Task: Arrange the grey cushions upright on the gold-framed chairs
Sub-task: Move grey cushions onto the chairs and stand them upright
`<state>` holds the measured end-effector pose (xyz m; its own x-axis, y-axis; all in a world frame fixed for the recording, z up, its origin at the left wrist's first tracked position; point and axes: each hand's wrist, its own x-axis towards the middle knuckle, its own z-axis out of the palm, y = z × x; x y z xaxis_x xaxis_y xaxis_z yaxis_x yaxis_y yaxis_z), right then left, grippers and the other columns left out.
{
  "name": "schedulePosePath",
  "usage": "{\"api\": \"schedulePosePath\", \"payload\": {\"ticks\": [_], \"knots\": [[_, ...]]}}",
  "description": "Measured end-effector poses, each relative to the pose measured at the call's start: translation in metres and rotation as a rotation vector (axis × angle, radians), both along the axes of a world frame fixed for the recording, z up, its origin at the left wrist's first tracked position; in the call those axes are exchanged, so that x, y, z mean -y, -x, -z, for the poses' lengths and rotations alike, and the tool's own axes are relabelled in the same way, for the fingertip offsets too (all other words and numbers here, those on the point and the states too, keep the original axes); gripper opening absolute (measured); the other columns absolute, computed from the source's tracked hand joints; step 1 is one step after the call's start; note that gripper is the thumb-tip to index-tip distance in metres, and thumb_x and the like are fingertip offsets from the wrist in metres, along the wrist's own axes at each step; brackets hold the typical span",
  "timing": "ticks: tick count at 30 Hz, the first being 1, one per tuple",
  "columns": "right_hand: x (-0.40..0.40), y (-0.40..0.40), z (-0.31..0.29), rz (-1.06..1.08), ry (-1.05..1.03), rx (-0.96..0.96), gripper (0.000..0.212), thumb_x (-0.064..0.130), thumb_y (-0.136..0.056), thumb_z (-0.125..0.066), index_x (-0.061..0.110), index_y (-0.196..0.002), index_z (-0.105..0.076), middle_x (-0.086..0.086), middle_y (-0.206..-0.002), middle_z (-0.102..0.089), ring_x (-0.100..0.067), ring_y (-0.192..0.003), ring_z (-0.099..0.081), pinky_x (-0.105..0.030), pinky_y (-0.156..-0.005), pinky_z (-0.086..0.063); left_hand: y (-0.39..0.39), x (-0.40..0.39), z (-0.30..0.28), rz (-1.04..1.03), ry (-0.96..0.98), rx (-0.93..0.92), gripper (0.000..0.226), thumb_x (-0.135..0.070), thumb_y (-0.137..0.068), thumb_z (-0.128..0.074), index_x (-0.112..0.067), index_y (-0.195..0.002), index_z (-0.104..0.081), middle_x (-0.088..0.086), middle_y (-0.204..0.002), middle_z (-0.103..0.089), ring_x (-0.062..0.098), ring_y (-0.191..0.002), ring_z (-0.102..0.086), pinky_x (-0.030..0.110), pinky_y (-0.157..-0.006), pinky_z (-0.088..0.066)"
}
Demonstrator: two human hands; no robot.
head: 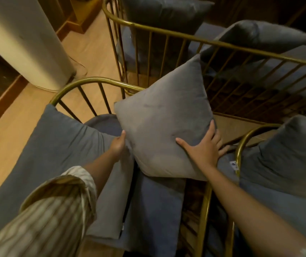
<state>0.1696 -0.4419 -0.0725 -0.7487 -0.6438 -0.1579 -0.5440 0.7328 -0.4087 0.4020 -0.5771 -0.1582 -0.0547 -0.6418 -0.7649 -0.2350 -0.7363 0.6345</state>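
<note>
A square grey cushion (164, 119) stands tilted on one corner over the near gold-framed chair (91, 81). My left hand (118, 144) grips its left lower edge. My right hand (205, 148) presses flat on its lower right face, fingers wrapped round the edge. A larger blue-grey cushion (55, 149) lies slumped against the chair's left side. On the chair to the right (241, 143) leans another grey cushion (289, 156). The long gold-framed seat behind (222, 44) carries two dark grey cushions, one (167, 13) at the far left and one (263, 35) leaning further right.
A cream cylindrical column (24, 38) rises from the light wooden floor (9, 127) at the left. A blue seat pad (155, 204) shows under the held cushion. The chairs stand close together, with a narrow gap between their gold frames.
</note>
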Motion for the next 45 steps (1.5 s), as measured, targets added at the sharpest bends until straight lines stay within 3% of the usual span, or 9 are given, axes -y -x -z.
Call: {"api": "schedulePosePath", "payload": {"ticks": [2, 4, 10, 16, 23, 28, 34, 37, 45], "knots": [[0.001, -0.003, 0.006, 0.02, 0.041, -0.081, 0.135, 0.096, -0.051, -0.057, 0.027, -0.157, -0.009, -0.015, -0.16, -0.027, -0.037, -0.147, -0.026, -0.065, -0.119, -0.008, 0.001, 0.016, 0.016, -0.003, -0.04, -0.022, 0.068, -0.057, -0.099, -0.036, 0.001, -0.123, -0.061, 0.019, -0.09, -0.066, 0.032, -0.079, -0.064, 0.043, -0.075, -0.052], [0.001, -0.005, 0.011, 0.026, 0.064, -0.14, 0.135, 0.098, -0.051, -0.053, 0.024, -0.156, -0.013, -0.015, -0.157, -0.033, -0.037, -0.143, -0.032, -0.062, -0.117, -0.017, 0.003, 0.025, 0.029, -0.038, -0.079, -0.022, 0.06, -0.057, -0.1, -0.036, -0.005, -0.108, -0.064, 0.01, -0.076, -0.055, 0.023, -0.065, -0.051, 0.036, -0.063, -0.046], [0.005, 0.0, 0.018, 0.027, 0.091, -0.188, 0.134, 0.099, -0.051, -0.053, 0.024, -0.156, -0.017, -0.011, -0.154, -0.039, -0.033, -0.138, -0.039, -0.057, -0.111, -0.028, 0.027, 0.048, 0.057, -0.297, -0.158, -0.236, 0.065, -0.058, -0.101, -0.03, -0.01, -0.136, -0.055, 0.01, -0.138, -0.058, 0.032, -0.129, -0.051, 0.045, -0.105, -0.044], [0.007, -0.001, 0.017, 0.068, 0.138, -0.186, 0.131, 0.096, -0.048, -0.059, 0.025, -0.153, -0.026, -0.007, -0.143, -0.047, -0.029, -0.131, -0.044, -0.053, -0.108, -0.032, 0.041, 0.064, 0.064, -0.397, -0.143, -0.319, 0.078, -0.073, -0.094, -0.017, -0.021, -0.137, -0.057, 0.006, -0.133, -0.062, 0.032, -0.123, -0.056, 0.046, -0.103, -0.047], [0.006, 0.016, -0.013, 0.072, 0.069, 0.02, 0.13, 0.086, -0.048, -0.071, 0.034, -0.154, -0.016, -0.009, -0.153, -0.037, -0.034, -0.141, -0.033, -0.052, -0.115, -0.021, 0.023, 0.05, 0.034, -0.336, -0.032, -0.282, 0.057, -0.07, -0.094, -0.03, -0.029, -0.117, -0.064, -0.003, -0.111, -0.064, 0.017, -0.098, -0.058, 0.04, -0.097, -0.042], [-0.01, 0.034, -0.038, 0.152, 0.102, 0.183, 0.126, 0.083, -0.051, -0.073, 0.034, -0.153, -0.02, -0.005, -0.157, -0.036, -0.031, -0.145, -0.032, -0.053, -0.119, -0.016, 0.005, 0.03, -0.004, -0.217, 0.012, -0.347, 0.082, -0.085, -0.082, -0.031, -0.03, -0.136, -0.058, 0.001, -0.131, -0.064, 0.025, -0.12, -0.058, 0.048, -0.105, -0.044], [-0.081, 0.056, -0.059, 0.326, 0.197, 0.362, 0.122, 0.09, -0.047, -0.068, 0.034, -0.149, -0.029, 0.002, -0.151, -0.047, -0.029, -0.139, -0.043, -0.056, -0.119, -0.021, 0.009, -0.003, -0.067, 0.073, 0.05, -0.247, 0.107, -0.097, -0.052, -0.051, -0.032, -0.137, -0.057, 0.003, -0.131, -0.065, 0.026, -0.118, -0.062, 0.052, -0.106, -0.045], [-0.136, 0.072, -0.065, 0.448, 0.301, 0.46, 0.127, 0.092, -0.04, -0.072, 0.034, -0.146, -0.034, 0.005, -0.144, -0.053, -0.027, -0.133, -0.051, -0.055, -0.116, -0.032, 0.031, -0.029, -0.089, 0.201, 0.088, -0.189, 0.121, -0.098, -0.043, -0.057, -0.026, -0.14, -0.053, 0.003, -0.132, -0.063, 0.027, -0.12, -0.059, 0.052, -0.11, -0.042], [-0.303, 0.147, -0.072, 0.66, 0.43, 0.502, 0.125, 0.092, -0.032, -0.073, 0.026, -0.136, -0.053, 0.003, -0.134, -0.063, -0.027, -0.122, -0.061, -0.052, -0.109, -0.044, 0.128, -0.161, -0.13, 0.507, 0.183, -0.209, 0.097, -0.076, -0.063, -0.071, -0.019, -0.139, -0.05, 0.003, -0.128, -0.064, 0.024, -0.114, -0.062, 0.043, -0.104, -0.046]]}}
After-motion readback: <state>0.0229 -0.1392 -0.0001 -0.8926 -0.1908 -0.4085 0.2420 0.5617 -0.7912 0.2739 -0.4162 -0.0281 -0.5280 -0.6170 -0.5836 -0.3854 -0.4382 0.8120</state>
